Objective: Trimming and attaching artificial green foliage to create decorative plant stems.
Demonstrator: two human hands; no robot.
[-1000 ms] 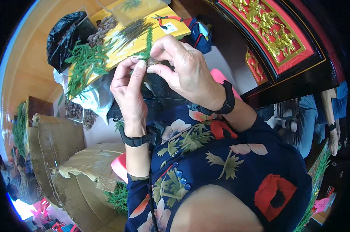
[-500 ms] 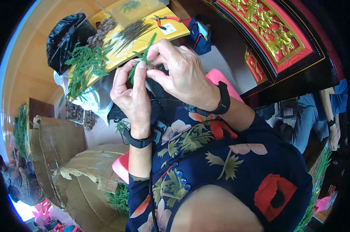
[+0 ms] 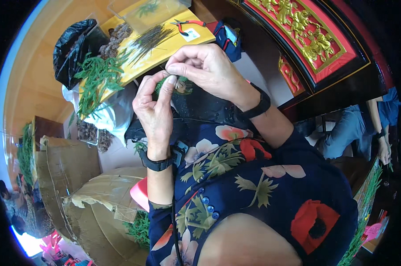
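My left hand (image 3: 155, 104) is closed in a pinch, thumb against forefinger, on a green fern-like sprig (image 3: 159, 87) that shows in part between the fingers. Right above it, my right hand (image 3: 207, 73) pinches thumb to forefinger, its tips close to the left fingertips. What lies in that right pinch is too small to make out. Some green and brownish plant matter (image 3: 182, 86) shows just behind the left thumb, over the dark cloth at my lap. Both hands are held in front of the yellow table's (image 3: 165, 52) near edge.
On the table lie green fern sprigs (image 3: 98, 77), thin dark stems (image 3: 151, 39), brown clumped material (image 3: 117, 39), red-handled pliers (image 3: 189, 23) and a clear tray (image 3: 140, 17). A black plastic bag (image 3: 74, 51) stands at its left end. Cardboard (image 3: 67, 166) is lower left; another person's hand (image 3: 383, 151) is far right.
My right hand has shifted slightly up and turned, its thumb and forefinger now meeting in a pinch. The sprig's leafy tip that stood up between the hands no longer shows there.
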